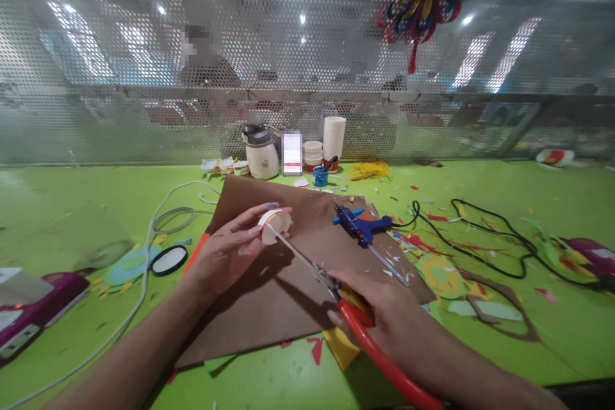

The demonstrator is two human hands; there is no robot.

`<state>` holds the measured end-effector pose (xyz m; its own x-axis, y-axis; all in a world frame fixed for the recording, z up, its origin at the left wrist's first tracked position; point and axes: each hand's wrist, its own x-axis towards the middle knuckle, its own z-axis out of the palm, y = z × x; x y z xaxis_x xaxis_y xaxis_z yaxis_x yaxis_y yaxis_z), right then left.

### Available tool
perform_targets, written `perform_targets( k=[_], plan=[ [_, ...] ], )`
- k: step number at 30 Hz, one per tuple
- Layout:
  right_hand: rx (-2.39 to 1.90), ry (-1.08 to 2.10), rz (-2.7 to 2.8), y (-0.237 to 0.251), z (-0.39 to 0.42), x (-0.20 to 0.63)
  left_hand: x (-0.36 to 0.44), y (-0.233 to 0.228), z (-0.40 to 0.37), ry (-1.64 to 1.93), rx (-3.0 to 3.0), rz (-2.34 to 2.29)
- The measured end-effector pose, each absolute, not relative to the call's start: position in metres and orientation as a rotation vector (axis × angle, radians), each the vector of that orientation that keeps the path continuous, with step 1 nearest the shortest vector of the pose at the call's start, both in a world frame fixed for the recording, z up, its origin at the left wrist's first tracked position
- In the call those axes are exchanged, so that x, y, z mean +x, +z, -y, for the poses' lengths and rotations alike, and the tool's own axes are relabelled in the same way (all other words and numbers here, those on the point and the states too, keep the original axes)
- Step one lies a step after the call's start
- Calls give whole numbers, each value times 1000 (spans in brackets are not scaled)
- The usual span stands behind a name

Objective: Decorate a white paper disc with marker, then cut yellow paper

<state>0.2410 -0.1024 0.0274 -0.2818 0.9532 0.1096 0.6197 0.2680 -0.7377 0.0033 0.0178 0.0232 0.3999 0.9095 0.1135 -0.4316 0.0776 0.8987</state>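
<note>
My left hand (230, 250) holds a small white paper cup with a red rim (275, 225) on its side above a brown cardboard sheet (269, 301). In my right hand (379, 307) is a pair of red-handled scissors (336, 295). Their long blades reach up and left, and the tips meet the cup's rim. Both hands hover over the cardboard on the green table (72, 205).
A blue glue gun (360, 225) lies on the cardboard's right corner, its black cable (480, 237) looping right. A white jug (262, 152), stacked cups (333, 136) and a paint pot (319, 175) stand at the back. Paper scraps litter the right. A person sits behind the mesh screen (144, 77).
</note>
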Motion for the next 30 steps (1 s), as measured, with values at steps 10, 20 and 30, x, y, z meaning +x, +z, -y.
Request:
perform_targets(
  k=[10,20,30],
  plan=[
    [-1420,781,1995,29,103,241,6,25,-16,1084,1053,-588],
    [-1458,804,2007,32,103,244,6,26,-15,1079,1053,-609],
    [-1386,843,1977,31,102,245,1,20,-20,1044,1103,-650]
  ],
)
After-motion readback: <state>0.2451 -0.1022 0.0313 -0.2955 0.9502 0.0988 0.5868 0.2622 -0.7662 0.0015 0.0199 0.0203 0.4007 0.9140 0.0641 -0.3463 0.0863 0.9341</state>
